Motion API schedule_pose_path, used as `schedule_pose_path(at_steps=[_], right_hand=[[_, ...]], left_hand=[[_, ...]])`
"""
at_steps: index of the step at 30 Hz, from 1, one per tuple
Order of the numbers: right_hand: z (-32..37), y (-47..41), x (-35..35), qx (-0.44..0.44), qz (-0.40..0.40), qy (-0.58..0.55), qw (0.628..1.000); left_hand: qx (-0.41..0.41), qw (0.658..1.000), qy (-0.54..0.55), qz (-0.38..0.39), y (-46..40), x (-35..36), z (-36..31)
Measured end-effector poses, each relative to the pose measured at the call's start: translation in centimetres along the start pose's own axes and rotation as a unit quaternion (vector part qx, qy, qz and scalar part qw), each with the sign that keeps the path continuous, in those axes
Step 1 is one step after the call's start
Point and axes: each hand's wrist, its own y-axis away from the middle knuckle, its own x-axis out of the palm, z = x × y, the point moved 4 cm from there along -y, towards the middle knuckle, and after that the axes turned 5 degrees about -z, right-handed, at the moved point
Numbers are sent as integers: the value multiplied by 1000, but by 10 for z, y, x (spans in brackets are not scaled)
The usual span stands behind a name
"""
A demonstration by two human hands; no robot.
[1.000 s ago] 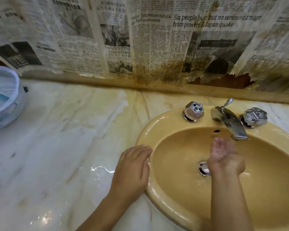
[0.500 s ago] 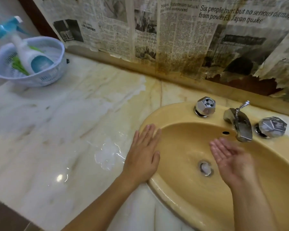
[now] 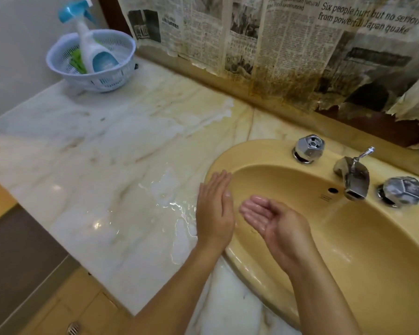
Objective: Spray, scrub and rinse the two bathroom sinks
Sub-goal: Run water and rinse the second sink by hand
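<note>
The yellow sink [image 3: 363,257] is set in the marble counter [image 3: 94,165], with the left hand [image 3: 214,211] over its left rim, fingers straight and together, holding nothing. The right hand [image 3: 273,221] is over the basin, palm up, wet, fingers loosely cupped and holding nothing, left of the chrome spout [image 3: 354,181]. The spray bottle [image 3: 91,42] stands tilted in a white basket [image 3: 121,73] at the counter's far left corner; a water film [image 3: 169,204] lies beside the rim.
</note>
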Motion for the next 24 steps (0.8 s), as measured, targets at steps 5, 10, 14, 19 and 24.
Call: schedule_pose_path(at_steps=[5,10,14,19,24], right_hand=[[36,-7,-69,-40,-92,-63,993],[53,-40,-108,-69,-186,-233,952],[41,-42,-90,-106,-179,-310,928],[2,1,-31,7,24,-41,999],[16,32,-67,-22,-3,75,997]], left_hand=[[90,983,-149,59,48,5,-6],[162,961,-171,143,84,5,-14],[127,986,-26,108,77,-10,-16],[-37,996,34,-70,55,-9,1],[-12,997,-27,-76,76,11,-15]])
